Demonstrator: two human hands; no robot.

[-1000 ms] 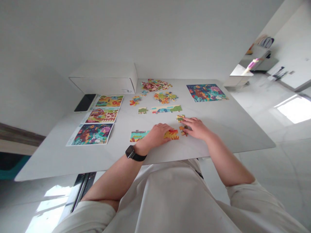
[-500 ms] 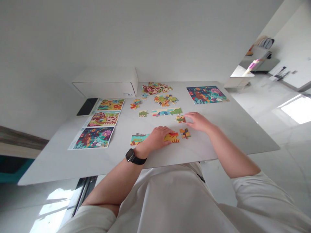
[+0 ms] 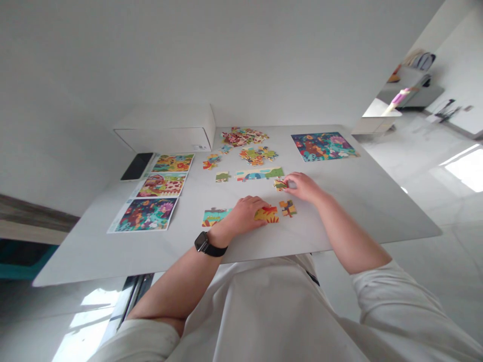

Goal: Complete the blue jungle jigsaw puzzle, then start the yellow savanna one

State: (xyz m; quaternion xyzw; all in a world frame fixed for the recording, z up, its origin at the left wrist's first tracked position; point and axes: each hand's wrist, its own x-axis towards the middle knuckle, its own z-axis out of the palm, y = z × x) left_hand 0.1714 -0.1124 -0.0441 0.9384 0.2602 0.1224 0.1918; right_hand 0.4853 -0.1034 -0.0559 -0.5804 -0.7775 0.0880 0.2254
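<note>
My left hand [image 3: 245,212] lies palm down on a joined strip of puzzle pieces [image 3: 216,216] near the table's front edge, fingers pressed on its orange end. My right hand [image 3: 304,186] is further back and pinches a small green and orange piece [image 3: 279,185] that rests on the table. A loose orange piece [image 3: 288,207] lies between the two hands. Behind them sits another joined strip [image 3: 259,174] and a single green piece [image 3: 222,176].
Two heaps of loose pieces [image 3: 244,136] [image 3: 257,155] lie at the back. A finished puzzle [image 3: 322,146] is at the back right. Three picture cards [image 3: 160,184], a black phone [image 3: 137,166] and a white box [image 3: 166,128] stand to the left on the white table [image 3: 370,201].
My right hand left the loose orange piece beside the front strip, moved back and took hold of the small green and orange piece. My left hand stayed on the strip.
</note>
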